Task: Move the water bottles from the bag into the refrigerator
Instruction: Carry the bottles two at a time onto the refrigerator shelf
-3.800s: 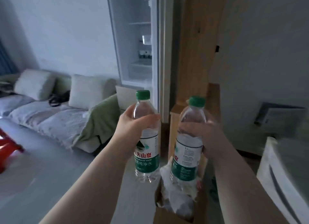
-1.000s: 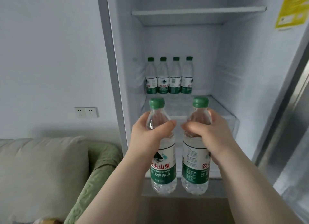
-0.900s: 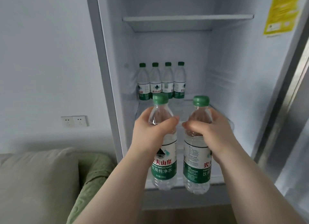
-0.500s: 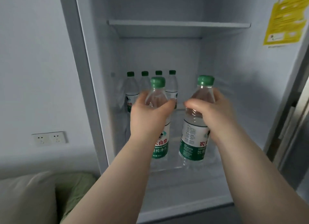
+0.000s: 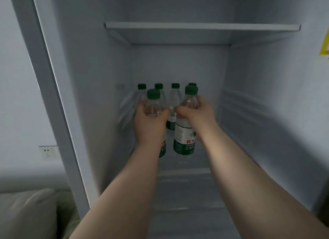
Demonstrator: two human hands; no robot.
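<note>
Placing step: left hand (image 5: 150, 126) grips left bottle (image 5: 154, 105), right hand (image 5: 199, 114) grips right bottle (image 5: 184, 140), mid-frame. Next, I judge, stand both on the refrigerator shelf (image 5: 187, 183) before the back row (image 5: 174, 98).

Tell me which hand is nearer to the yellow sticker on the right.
Right. The right hand, gripping a bottle, is down and left of the yellow sticker; the left hand, gripping the other bottle, sits even farther left.

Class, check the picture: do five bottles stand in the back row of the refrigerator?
No, only four green-capped bottles stand in the back row.
</note>
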